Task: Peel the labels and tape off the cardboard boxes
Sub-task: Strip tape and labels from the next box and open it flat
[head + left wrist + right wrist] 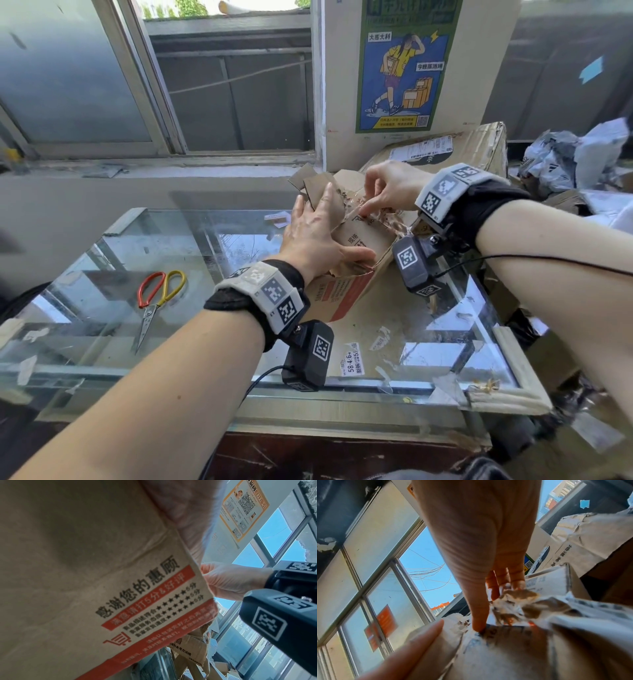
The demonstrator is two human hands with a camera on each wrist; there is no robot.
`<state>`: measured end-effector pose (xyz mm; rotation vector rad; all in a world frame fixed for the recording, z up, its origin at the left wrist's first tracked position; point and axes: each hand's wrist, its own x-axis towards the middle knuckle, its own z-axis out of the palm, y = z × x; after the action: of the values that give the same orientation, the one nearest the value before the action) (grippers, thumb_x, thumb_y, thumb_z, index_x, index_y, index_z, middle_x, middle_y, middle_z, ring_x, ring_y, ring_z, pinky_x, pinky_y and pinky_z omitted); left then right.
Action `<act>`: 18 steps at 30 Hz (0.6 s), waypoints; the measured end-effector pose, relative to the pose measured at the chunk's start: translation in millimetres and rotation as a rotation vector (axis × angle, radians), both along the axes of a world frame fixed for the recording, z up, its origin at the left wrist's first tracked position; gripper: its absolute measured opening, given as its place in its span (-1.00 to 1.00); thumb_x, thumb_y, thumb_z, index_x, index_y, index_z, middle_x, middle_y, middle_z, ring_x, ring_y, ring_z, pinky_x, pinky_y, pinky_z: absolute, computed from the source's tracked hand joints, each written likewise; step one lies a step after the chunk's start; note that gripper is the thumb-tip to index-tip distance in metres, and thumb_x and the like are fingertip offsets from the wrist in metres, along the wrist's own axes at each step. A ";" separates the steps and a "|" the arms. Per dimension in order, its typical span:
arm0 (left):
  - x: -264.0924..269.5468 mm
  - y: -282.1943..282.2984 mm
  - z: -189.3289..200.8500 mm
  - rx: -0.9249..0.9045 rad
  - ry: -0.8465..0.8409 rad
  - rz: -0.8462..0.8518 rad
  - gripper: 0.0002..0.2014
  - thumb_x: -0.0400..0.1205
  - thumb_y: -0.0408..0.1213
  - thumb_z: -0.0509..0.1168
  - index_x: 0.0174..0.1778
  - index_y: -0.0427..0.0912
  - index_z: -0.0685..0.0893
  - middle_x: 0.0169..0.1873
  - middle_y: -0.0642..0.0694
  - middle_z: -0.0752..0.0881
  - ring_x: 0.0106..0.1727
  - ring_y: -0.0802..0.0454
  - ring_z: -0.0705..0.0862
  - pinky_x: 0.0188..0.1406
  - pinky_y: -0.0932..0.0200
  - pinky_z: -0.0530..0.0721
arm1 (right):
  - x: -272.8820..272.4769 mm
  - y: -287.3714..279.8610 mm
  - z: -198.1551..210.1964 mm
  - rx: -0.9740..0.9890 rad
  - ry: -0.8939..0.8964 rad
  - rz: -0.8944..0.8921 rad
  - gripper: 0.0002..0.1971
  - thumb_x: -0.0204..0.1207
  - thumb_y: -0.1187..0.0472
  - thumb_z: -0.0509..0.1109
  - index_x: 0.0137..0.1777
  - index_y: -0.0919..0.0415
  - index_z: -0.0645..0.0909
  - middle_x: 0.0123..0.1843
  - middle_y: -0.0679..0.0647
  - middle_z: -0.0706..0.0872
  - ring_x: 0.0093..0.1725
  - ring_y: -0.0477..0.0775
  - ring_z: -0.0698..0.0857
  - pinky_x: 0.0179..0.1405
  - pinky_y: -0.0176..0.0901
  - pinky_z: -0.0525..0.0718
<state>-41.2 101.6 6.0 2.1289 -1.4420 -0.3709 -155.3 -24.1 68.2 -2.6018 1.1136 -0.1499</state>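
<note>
Glass tops the bench, whose pale frame runs along its near and right edges. On its far right part lies a brown cardboard box with red and black print on the near side, tilted and partly flattened, its torn flaps pointing toward the window. Behind it, against the wall, sits a larger box with a white shipping label on top. Farther right is a heap of grey plastic mailing bags.

The left hand presses on top of the printed box, fingers stretched nearly straight and spread over the flaps, thumb lying along the near edge. The right hand reaches in from the right, its fingers curled and pinching a strip of clear tape that carries torn brown paper fibres; the strip is lifted off the top face of the box. In the right wrist view the index finger pushes down at the edge of crumpled, printed tape.

Red-and-yellow-handled scissors lie on the glass at the left, blades pointing near. Small peeled label scraps lie on the near part of the glass.
</note>
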 end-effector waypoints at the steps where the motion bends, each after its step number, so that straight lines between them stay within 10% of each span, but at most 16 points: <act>1: -0.4 0.9 0.1 0.001 0.000 0.000 0.30 0.20 0.29 0.57 0.69 0.20 -0.19 0.69 -0.19 0.02 0.70 -0.08 -0.22 0.65 -0.18 0.00 | -0.3 0.0 0.9 -0.008 0.007 0.023 -0.75 0.38 0.06 0.57 -0.10 0.17 0.62 -0.13 0.00 0.59 -0.07 0.06 0.60 -0.13 -0.11 0.58; 6: 2.6 2.2 0.5 -0.013 0.025 0.006 0.30 0.20 0.27 0.59 0.69 0.19 -0.18 0.69 -0.22 0.01 0.70 -0.07 -0.22 0.66 -0.16 0.01 | 6.7 7.9 -1.7 -0.242 0.100 0.121 -0.88 0.52 0.14 0.45 -0.11 0.15 0.57 0.14 0.11 0.54 0.09 0.09 0.53 0.16 0.02 0.56; 10: 5.2 2.4 0.2 -0.010 0.063 0.012 0.30 0.20 0.25 0.60 0.69 0.17 -0.16 0.69 -0.21 0.00 0.70 -0.06 -0.21 0.67 -0.17 0.02 | 10.8 18.9 -6.8 -0.469 0.200 0.270 -0.92 0.63 0.36 0.21 -0.09 0.22 0.38 -0.10 0.18 0.58 -0.18 0.12 0.50 -0.20 -0.10 0.46; 18: -1.6 -1.1 2.1 -0.025 0.047 -0.018 0.28 0.24 0.23 0.59 0.70 0.14 -0.14 0.69 -0.14 0.03 0.70 -0.02 -0.22 0.64 -0.08 0.02 | 0.5 18.9 -5.0 -0.500 0.183 0.233 -0.91 0.51 0.27 0.27 -0.16 0.18 0.40 -0.24 0.14 0.51 -0.22 0.20 0.53 -0.25 -0.06 0.46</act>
<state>-42.8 100.6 8.1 2.0749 -1.4336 -0.4045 -154.8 -5.2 63.2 -3.2252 0.9063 -0.1567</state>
